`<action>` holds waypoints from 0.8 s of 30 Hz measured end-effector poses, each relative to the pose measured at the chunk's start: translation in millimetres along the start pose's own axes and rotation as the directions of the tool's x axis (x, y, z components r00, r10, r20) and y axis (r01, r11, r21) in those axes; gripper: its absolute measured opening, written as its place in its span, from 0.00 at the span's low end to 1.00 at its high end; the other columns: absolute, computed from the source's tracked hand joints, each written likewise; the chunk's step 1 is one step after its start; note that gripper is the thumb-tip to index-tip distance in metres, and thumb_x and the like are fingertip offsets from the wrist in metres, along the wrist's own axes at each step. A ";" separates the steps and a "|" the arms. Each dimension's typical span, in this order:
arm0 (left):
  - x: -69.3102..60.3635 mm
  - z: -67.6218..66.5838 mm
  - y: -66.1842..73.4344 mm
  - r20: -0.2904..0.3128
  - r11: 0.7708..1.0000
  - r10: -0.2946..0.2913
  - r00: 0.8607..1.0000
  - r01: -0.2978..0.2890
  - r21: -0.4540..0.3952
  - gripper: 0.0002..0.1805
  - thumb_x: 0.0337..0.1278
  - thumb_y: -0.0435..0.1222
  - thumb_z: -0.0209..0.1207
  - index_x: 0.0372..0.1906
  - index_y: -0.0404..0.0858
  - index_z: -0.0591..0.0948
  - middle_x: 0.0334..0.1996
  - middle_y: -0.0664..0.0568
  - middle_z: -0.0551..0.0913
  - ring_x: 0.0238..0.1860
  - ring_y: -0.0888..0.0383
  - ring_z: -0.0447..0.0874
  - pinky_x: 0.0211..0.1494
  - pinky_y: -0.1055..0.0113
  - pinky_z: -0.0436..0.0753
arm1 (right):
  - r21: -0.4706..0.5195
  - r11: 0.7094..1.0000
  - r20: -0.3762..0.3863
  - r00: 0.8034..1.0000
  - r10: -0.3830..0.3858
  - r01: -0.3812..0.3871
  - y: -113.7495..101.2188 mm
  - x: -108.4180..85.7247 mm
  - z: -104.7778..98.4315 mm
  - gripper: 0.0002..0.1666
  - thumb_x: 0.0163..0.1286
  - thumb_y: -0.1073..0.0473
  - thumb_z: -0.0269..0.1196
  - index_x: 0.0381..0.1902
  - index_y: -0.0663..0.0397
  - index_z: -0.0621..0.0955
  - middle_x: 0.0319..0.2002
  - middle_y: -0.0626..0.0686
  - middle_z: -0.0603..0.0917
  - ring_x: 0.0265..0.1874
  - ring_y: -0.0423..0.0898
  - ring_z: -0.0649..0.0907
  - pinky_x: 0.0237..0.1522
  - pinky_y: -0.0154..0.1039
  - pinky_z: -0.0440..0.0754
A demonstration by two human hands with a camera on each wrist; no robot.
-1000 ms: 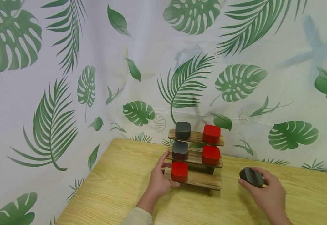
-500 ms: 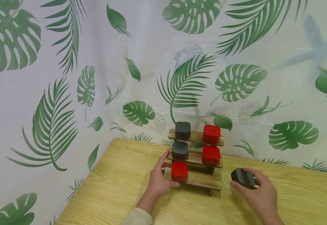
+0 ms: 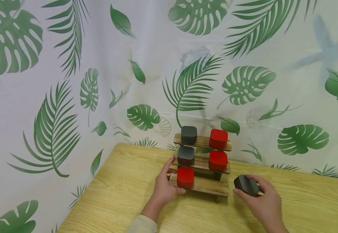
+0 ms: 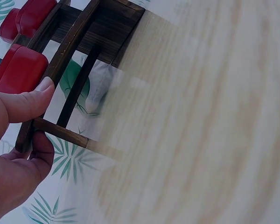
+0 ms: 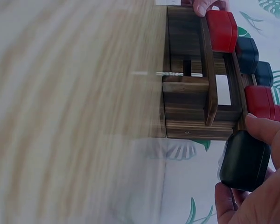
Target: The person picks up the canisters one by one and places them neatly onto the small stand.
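Note:
A small three-tier wooden stand (image 3: 208, 186) is on the table. My left hand (image 3: 164, 186) grips the left end of its lowest shelf, thumb along the front edge beside a red rounded box (image 3: 185, 177). On the middle shelf sit a dark grey box (image 3: 186, 155) at left and a red box (image 3: 218, 160) at right. The top shelf bears another dark grey box (image 3: 189, 135) and another red box (image 3: 218, 138). My right hand (image 3: 263, 200) pinches a dark box (image 3: 246, 185) between thumb and fingers, just right of the stand and apart from it in the head view.
The wood-grain table (image 3: 122, 181) extends to both sides of the stand. Close behind it hangs a pale curtain (image 3: 145, 87) with green leaf prints, and a second leaf-printed curtain side (image 3: 40, 129) borders the table's left.
My right hand has moved left towards the stand with the dark box, more slowly in the last half second. The left hand and the stand have stayed put.

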State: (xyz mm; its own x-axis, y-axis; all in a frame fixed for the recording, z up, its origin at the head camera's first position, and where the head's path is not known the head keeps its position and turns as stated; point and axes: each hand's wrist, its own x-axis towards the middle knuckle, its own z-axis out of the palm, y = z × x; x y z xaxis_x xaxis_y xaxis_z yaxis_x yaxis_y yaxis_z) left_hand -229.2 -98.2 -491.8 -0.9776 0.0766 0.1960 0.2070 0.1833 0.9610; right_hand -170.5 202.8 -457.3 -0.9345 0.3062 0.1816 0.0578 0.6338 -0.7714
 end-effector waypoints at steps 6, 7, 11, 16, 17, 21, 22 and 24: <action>-1.8 0.8 -2.6 -0.001 1.000 0.006 1.000 -0.006 0.015 0.66 0.27 0.18 0.78 0.76 0.59 0.62 0.66 0.60 0.69 0.57 0.53 0.73 0.64 0.48 0.67 | 0.005 1.000 0.000 1.000 -0.013 0.013 -1.6 -4.1 4.9 0.43 0.48 0.43 0.81 0.60 0.52 0.80 0.60 0.63 0.77 0.48 0.64 0.78 0.36 0.46 0.80; -2.0 0.9 -3.0 -0.001 1.000 0.009 1.000 -0.009 0.016 0.66 0.27 0.18 0.78 0.76 0.59 0.62 0.66 0.60 0.69 0.57 0.53 0.73 0.64 0.48 0.67 | 0.009 1.000 -0.003 1.000 -0.016 0.016 -1.8 -4.6 5.7 0.43 0.48 0.44 0.81 0.60 0.52 0.80 0.60 0.63 0.77 0.48 0.63 0.78 0.37 0.46 0.80; -2.9 0.9 -4.1 -0.002 1.000 0.018 1.000 -0.018 0.015 0.66 0.27 0.18 0.78 0.76 0.59 0.62 0.67 0.61 0.68 0.57 0.53 0.73 0.64 0.48 0.67 | 0.022 0.999 -0.006 1.000 -0.026 0.026 -3.0 -6.7 10.0 0.43 0.48 0.42 0.81 0.60 0.51 0.80 0.60 0.62 0.77 0.49 0.63 0.78 0.37 0.46 0.80; -4.4 0.1 -4.2 0.002 1.000 0.024 1.000 -0.024 0.007 0.66 0.27 0.17 0.78 0.76 0.58 0.62 0.67 0.61 0.68 0.57 0.53 0.73 0.64 0.48 0.67 | 0.047 0.998 -0.005 0.999 -0.035 0.036 -5.8 -10.3 15.7 0.44 0.47 0.40 0.81 0.59 0.50 0.80 0.59 0.62 0.77 0.48 0.62 0.78 0.36 0.43 0.80; -4.6 0.1 -4.5 0.003 1.000 0.025 1.000 -0.025 0.007 0.66 0.27 0.17 0.78 0.76 0.59 0.62 0.67 0.61 0.68 0.57 0.53 0.73 0.64 0.48 0.67 | 0.052 0.998 -0.006 0.999 -0.038 0.039 -6.3 -11.2 16.7 0.43 0.47 0.40 0.81 0.59 0.50 0.81 0.59 0.62 0.77 0.48 0.62 0.78 0.36 0.44 0.80; -4.8 -0.1 -7.1 0.006 0.999 0.031 0.999 -0.031 0.011 0.66 0.27 0.17 0.77 0.76 0.58 0.62 0.67 0.61 0.68 0.57 0.53 0.73 0.63 0.48 0.67 | 0.055 0.998 0.002 0.999 -0.036 0.035 -8.6 -14.5 20.2 0.43 0.48 0.41 0.81 0.59 0.50 0.81 0.60 0.62 0.76 0.49 0.63 0.78 0.37 0.45 0.80; -4.9 -0.2 -7.8 0.006 0.999 0.032 0.999 -0.032 0.013 0.66 0.27 0.17 0.77 0.76 0.58 0.62 0.67 0.61 0.68 0.56 0.53 0.73 0.63 0.48 0.68 | 0.054 0.998 0.006 0.999 -0.033 0.033 -9.1 -15.3 20.9 0.43 0.48 0.41 0.81 0.59 0.50 0.81 0.60 0.62 0.76 0.50 0.63 0.78 0.37 0.46 0.80; -4.9 -0.4 -9.0 0.007 0.999 0.035 0.999 -0.035 0.015 0.66 0.27 0.17 0.77 0.76 0.58 0.62 0.67 0.61 0.68 0.56 0.53 0.73 0.63 0.48 0.68 | 0.055 0.998 0.014 1.000 -0.026 0.025 -10.3 -16.4 22.7 0.43 0.48 0.41 0.80 0.60 0.51 0.80 0.61 0.62 0.75 0.50 0.63 0.77 0.38 0.46 0.80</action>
State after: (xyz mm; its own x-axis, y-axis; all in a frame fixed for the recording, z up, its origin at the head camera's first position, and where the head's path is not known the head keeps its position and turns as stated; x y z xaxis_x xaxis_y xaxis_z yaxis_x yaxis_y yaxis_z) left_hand -226.2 -100.6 -501.3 -0.9695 0.0897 0.2282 0.2418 0.1949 0.9506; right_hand -163.7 175.1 -466.2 -0.9406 0.2795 0.1930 0.0146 0.6012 -0.7990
